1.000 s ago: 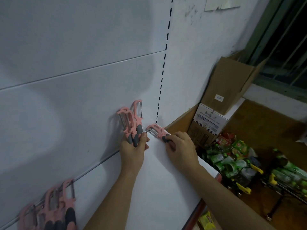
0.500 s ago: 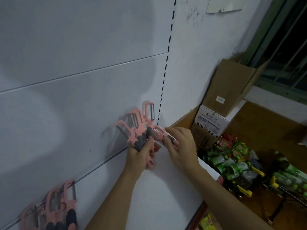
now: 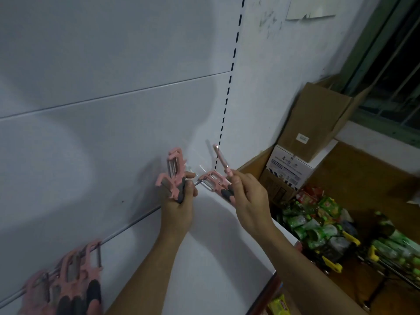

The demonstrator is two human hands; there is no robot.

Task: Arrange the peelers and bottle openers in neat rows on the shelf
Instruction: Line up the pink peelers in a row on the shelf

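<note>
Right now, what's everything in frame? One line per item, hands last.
pink plastic peelers with grey handles: two, pink, in left grip, heads up
raised pink peeler: one, pink, pinched in right grip
low pink peeler: one, pink, dark handle, shelf's back corner; lying or held, cannot tell
row of pink peelers: about four, blurred, bottom left against back panel
white shelf: one, white, under both hands
brown cardboard box: one, brown, right of shelf
white printed box: one, white, below brown box
green packets: many, green, lower right
left grip: one hand, holds two peelers
right grip: one hand, pinches raised peeler
</note>
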